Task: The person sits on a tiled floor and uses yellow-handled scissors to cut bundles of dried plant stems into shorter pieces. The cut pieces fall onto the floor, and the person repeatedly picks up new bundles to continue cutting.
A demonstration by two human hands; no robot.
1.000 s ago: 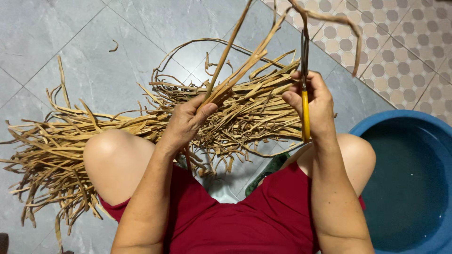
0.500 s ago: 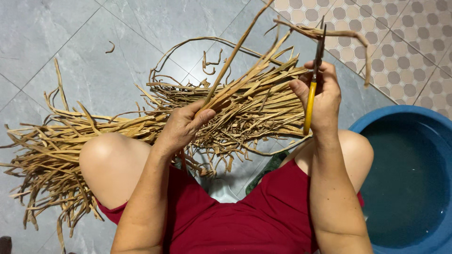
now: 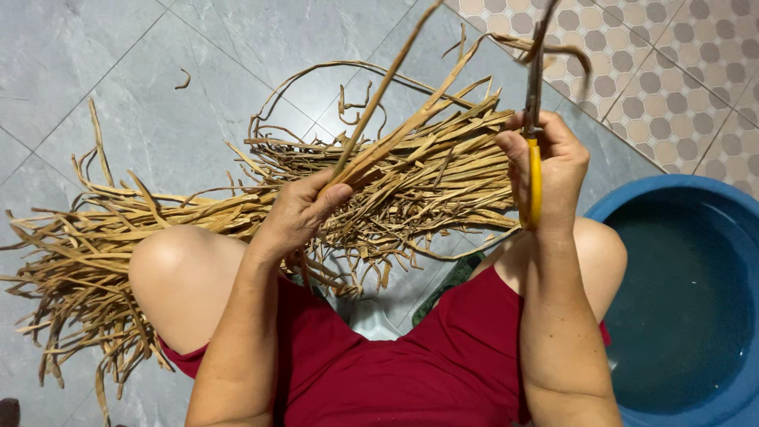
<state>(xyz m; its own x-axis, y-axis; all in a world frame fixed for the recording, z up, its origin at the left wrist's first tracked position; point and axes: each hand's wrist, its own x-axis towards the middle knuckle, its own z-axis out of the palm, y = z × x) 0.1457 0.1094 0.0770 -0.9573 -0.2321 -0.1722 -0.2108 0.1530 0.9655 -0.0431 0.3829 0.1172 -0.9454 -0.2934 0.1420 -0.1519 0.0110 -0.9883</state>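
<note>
A: What do the strips look like?

B: Long, flat, dried plant strips (image 3: 237, 213), tan to straw-yellow, many curled or frayed at the ends. They lie in a loose heap on the grey tiled floor (image 3: 103, 71), spreading from the far left across the person's left knee (image 3: 178, 277) and on to the middle of the view, in front of both knees.

A: And the hands?

B: The left hand (image 3: 296, 217) has its grip clenched around a small bunch of strips (image 3: 395, 146), which rises up and to the right from the fist. The right hand (image 3: 553, 170) grasps scissors with yellow handles (image 3: 534, 178), held upright, blades pointing away from the person. A curled strip (image 3: 553, 47) sits at the blade tips; whether the blades have closed on it I cannot tell, as that part is blurred.

A: Any containers?

B: One, a round blue basin (image 3: 624, 198) on the floor at the right, just beside the right knee. It holds dark, still water (image 3: 680, 292). I see no strips in it.

A: Anything else around?

B: A patterned stretch of floor with hexagon tiles (image 3: 672, 71) at the upper right, one small stray bit of strip (image 3: 183, 78) on the grey tiles at the upper left, and a green sandal (image 3: 447, 283) showing between the knees. The person wears red shorts (image 3: 411, 364).
</note>
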